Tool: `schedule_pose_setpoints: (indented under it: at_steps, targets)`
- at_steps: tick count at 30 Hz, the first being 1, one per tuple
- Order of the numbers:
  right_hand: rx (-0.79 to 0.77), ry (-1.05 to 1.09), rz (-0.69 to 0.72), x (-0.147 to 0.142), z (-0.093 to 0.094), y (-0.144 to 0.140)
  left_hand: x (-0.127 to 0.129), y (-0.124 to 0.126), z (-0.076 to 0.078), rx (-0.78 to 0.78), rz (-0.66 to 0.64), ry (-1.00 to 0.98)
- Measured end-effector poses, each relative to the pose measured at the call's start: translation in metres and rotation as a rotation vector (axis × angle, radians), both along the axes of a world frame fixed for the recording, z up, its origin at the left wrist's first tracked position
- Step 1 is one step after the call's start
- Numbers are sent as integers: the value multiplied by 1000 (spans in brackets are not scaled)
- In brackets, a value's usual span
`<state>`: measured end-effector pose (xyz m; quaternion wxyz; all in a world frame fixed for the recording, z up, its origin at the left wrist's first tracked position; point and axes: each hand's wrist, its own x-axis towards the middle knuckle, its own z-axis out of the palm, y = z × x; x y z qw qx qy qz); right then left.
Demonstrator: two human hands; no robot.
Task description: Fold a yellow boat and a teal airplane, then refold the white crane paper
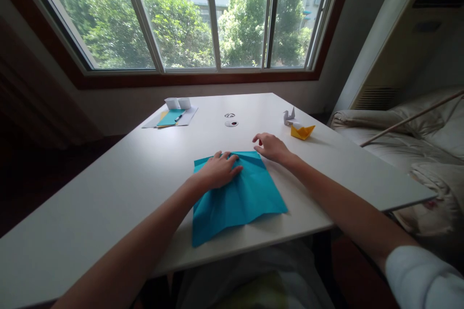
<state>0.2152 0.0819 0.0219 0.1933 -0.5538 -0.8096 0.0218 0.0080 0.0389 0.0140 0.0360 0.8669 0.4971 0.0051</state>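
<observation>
A creased blue paper sheet (pixel 237 198) lies on the white table (pixel 108 193) in front of me, its far edge folded over. My left hand (pixel 217 171) presses flat on the paper's far part, fingers together. My right hand (pixel 271 147) rests at the paper's far right corner, fingertips on the fold and the table. Neither hand lifts the sheet.
A yellow paper boat (pixel 303 131) and a white paper crane (pixel 289 117) sit at the far right. A stack of paper sheets with a pen (pixel 170 118) and a small white paper box (pixel 177 103) lie at the far left. Bedding (pixel 416 135) lies right of the table.
</observation>
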Motion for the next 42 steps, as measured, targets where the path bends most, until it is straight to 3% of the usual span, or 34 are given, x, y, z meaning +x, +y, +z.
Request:
schedule_pose_setpoints:
  at_steps: [3,7,13,18,22,28,30,35,38,42]
  targets:
    - [72,42,189,-7,1,-6,1,-2,-4,-86,57,-1]
    - [-17,-5,469,-15,-2,-11,-4,2,-8,-149,-6,-31]
    - [-256,-145,360,-14,-10,-10,-10,10,-12,-142,-79,-78]
    - [-423,-203,337,-6,-15,-7,-7,7,-10,-97,-27,-55]
    - [-441,-222,296,-4,-16,-5,-3,0,-4,-55,30,-1]
    - [-365,-185,264,7,-3,1,-7,1,1,-175,39,-19]
    - [-248,-168,162,18,8,3,-11,4,1,-174,31,-23]
    - [66,-80,-305,59,32,12,-18,11,2,-183,33,-46]
    - [145,-71,-582,84,31,21,-22,14,3,-201,31,-66]
    - [66,-53,-784,112,16,32,-29,17,5,-225,60,-51]
